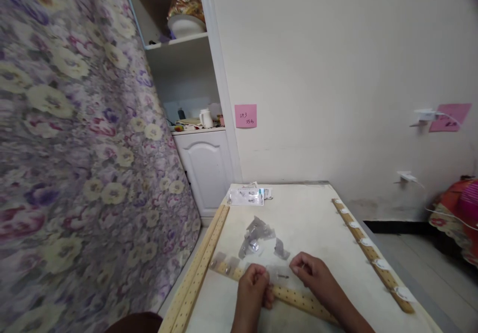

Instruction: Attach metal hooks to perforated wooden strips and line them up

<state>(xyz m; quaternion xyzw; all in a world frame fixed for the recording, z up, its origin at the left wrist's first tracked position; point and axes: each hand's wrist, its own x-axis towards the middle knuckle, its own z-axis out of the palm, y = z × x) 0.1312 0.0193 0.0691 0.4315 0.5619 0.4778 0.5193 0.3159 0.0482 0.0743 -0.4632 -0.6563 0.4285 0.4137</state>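
Note:
My left hand (254, 288) is closed, thumb and fingers pinched together beside a clear plastic piece (274, 272). A small dark screw-like part (283, 277) shows at that piece, between my hands. My right hand (310, 269) is also closed in a pinch, just right of the part; what its fingertips hold is hidden. Beneath both hands a wooden strip with rows of holes (295, 297) lies slantwise across the table. Small clear pieces with metal bits (227, 268) sit on its left end. Beyond my hands is a pile of grey translucent packets (257, 231), with a single packet (281, 249) beside it.
Long perforated wooden strips (203, 268) run along the left edge of the white table (298, 213). Another strip (368, 253) bearing several white pieces lies on the right. Printed packaging (245, 196) is at the back. A floral curtain (93, 149) hangs left.

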